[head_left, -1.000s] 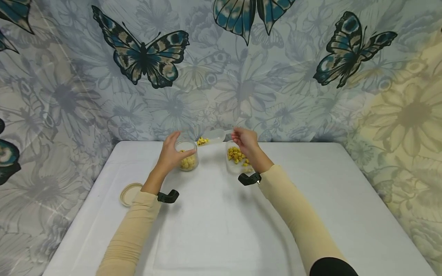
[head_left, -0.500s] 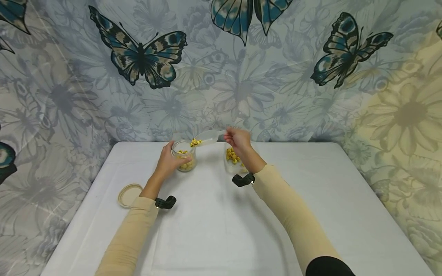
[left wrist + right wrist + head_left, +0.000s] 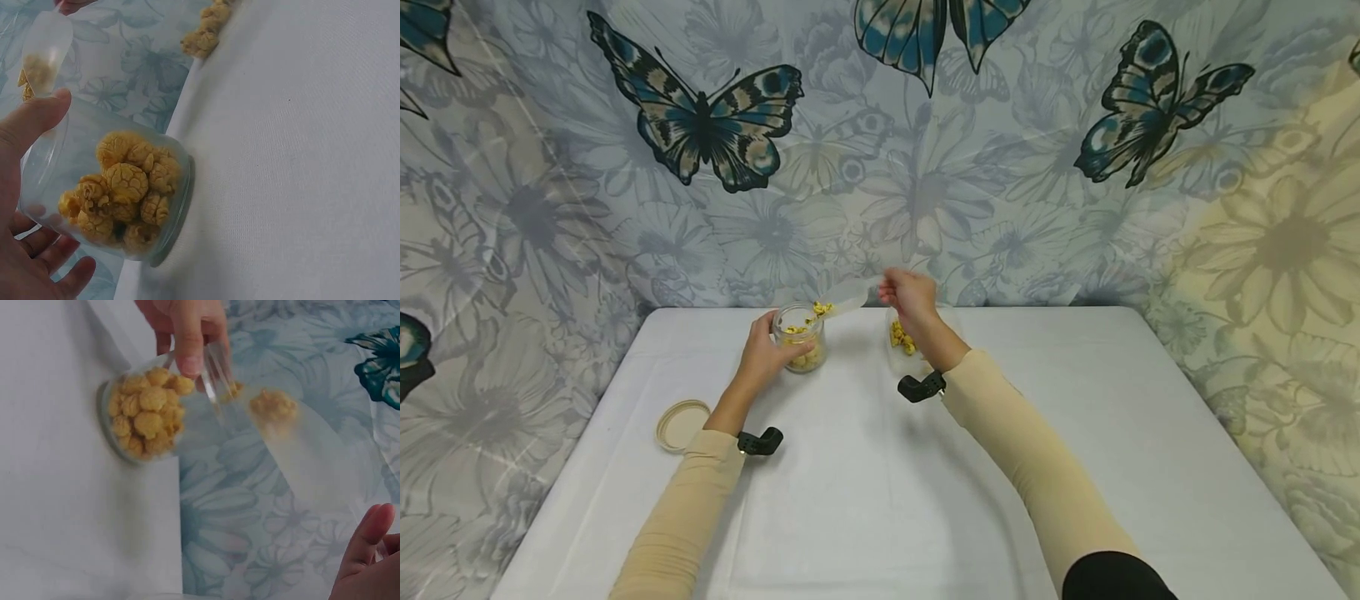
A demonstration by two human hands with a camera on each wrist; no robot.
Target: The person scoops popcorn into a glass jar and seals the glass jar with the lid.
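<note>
A clear glass jar (image 3: 806,360), partly filled with yellow popcorn (image 3: 125,187), stands upright near the table's back edge. My left hand (image 3: 763,354) grips it around its upper part, thumb on the near side. In my right hand (image 3: 912,302) I pinch the handle of a translucent plastic scoop (image 3: 848,295). The scoop tilts down to the left, its tip at the jar's mouth. Popcorn pieces (image 3: 273,407) lie at the scoop's front end, and some show right at the jar's opening. Below the right hand, a clear container (image 3: 904,363) holds more popcorn, partly hidden by that hand.
A round cream-rimmed lid (image 3: 682,426) lies on the white-covered table (image 3: 865,483) at the left, beside the left forearm. Behind the table's back edge hangs a butterfly-patterned cloth (image 3: 925,183).
The left hand has closed around the jar. My right hand has moved left, bringing the scoop to the jar's mouth and tilting it more steeply, with popcorn at its tip.
</note>
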